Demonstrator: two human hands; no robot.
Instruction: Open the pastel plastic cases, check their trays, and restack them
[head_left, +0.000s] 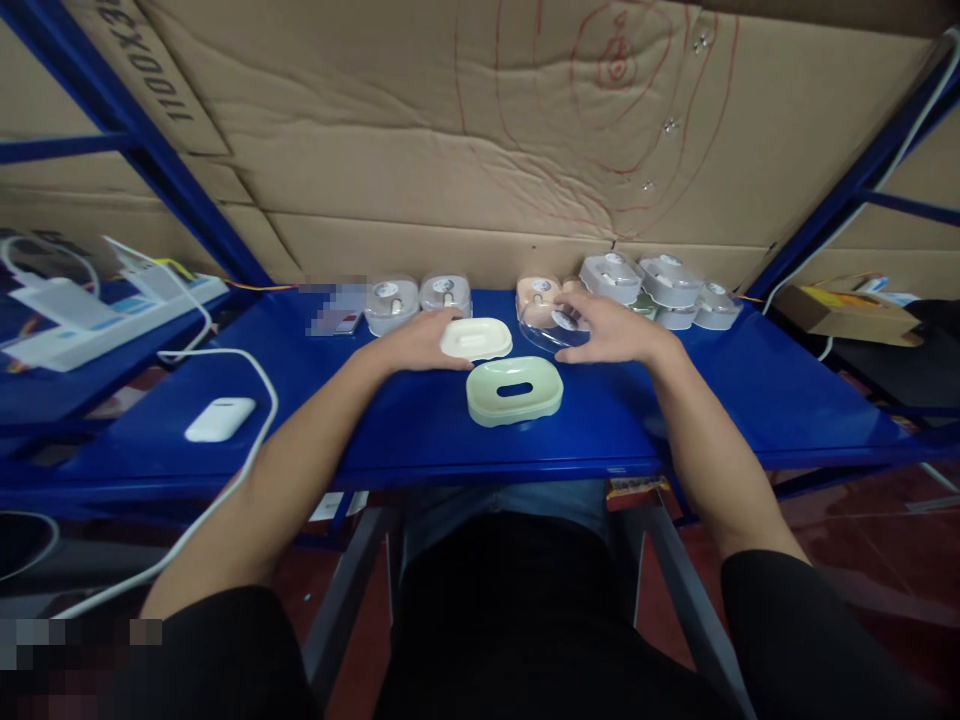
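A pale green oval dish (514,390) with a slot in its middle lies near the front of the blue table. Behind it is a cream oval piece (477,339), with my left hand (426,342) at its left side, thumb and fingers around that end. My right hand (611,328) has its thumb and fingers on a clear plastic lid (553,328) bearing a round label. That lid is tilted in front of a peach-coloured dish (537,296) at the back.
Two clear-lidded boxes (391,305) stand at the back left, beside a phone (339,310). Several more boxes (670,282) are stacked at the back right. A white case (220,419), a cable (266,380) and a power strip (112,325) are at left.
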